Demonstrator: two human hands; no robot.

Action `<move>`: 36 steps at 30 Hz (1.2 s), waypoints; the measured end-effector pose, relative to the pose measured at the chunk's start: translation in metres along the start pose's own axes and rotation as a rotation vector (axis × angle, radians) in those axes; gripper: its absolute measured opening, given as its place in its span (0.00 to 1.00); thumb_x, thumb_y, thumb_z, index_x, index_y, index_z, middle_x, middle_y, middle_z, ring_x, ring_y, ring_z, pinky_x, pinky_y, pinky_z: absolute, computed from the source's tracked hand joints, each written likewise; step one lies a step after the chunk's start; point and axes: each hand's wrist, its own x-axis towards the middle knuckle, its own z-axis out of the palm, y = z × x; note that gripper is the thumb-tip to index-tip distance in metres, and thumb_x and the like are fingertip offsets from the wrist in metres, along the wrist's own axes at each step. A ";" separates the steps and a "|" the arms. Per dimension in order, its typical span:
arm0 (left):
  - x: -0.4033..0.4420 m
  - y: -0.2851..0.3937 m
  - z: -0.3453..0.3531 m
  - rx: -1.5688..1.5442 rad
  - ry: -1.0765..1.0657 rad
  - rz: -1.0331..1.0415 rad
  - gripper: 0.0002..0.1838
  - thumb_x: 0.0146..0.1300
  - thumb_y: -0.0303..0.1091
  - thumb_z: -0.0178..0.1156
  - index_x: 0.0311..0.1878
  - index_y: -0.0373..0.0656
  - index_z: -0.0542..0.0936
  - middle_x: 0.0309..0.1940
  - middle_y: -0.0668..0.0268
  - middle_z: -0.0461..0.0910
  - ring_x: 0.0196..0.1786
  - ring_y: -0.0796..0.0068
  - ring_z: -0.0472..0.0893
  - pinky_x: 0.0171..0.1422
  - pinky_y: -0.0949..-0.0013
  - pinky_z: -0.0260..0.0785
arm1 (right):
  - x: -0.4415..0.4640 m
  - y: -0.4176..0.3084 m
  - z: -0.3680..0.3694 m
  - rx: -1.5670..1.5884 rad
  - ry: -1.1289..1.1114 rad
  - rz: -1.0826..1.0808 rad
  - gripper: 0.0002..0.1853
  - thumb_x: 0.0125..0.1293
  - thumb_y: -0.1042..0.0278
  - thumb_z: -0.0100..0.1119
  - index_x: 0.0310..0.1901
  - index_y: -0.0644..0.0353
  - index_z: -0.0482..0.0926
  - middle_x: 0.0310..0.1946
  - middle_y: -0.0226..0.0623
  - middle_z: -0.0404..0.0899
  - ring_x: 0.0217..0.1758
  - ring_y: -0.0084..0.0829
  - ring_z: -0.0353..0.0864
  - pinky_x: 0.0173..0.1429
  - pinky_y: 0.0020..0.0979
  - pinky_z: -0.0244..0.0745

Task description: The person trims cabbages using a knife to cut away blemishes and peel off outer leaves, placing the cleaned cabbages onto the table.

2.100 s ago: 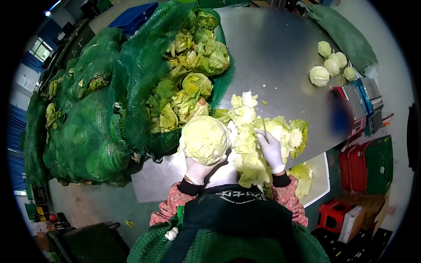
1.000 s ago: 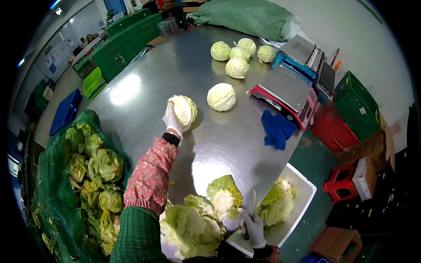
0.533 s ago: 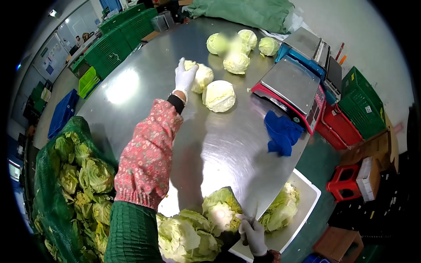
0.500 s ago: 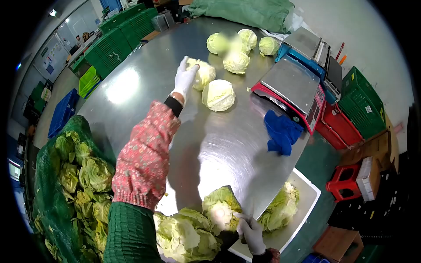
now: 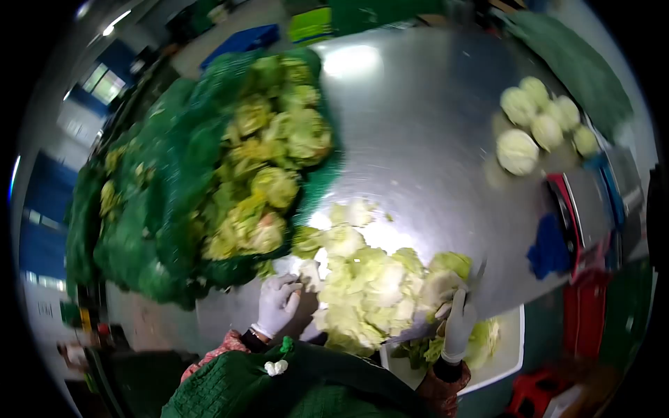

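My left hand, in a white glove, is at the table's near edge, left of the loose cabbage leaves. Its fingers are loosely bent and apart, with nothing visible in them. My gloved right hand is closed by the front edge, beside a cabbage lying at the right of the leaf pile. A thin grey blade, apparently of a knife, sticks up past its fingers; the handle is hidden in the grip. Left of the pile, a green mesh bag bulges with yellowish-green cabbages.
Several trimmed cabbages sit at the table's far right, near a red scale and blue cloth. Below the right edge stands a white bin with leaves inside. A red stool is beyond it.
The view has swung left toward the mesh bag. My left hand has left the cabbage at the far side and come back to the near edge. My right hand stays near the front cabbage.
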 end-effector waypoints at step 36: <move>0.018 -0.066 -0.035 -0.545 -0.116 -0.138 0.46 0.50 0.54 0.73 0.69 0.45 0.65 0.64 0.47 0.68 0.62 0.45 0.76 0.65 0.53 0.71 | -0.057 -0.026 0.249 0.015 -0.729 -0.071 0.41 0.62 0.68 0.67 0.74 0.66 0.59 0.66 0.43 0.70 0.67 0.32 0.70 0.72 0.33 0.63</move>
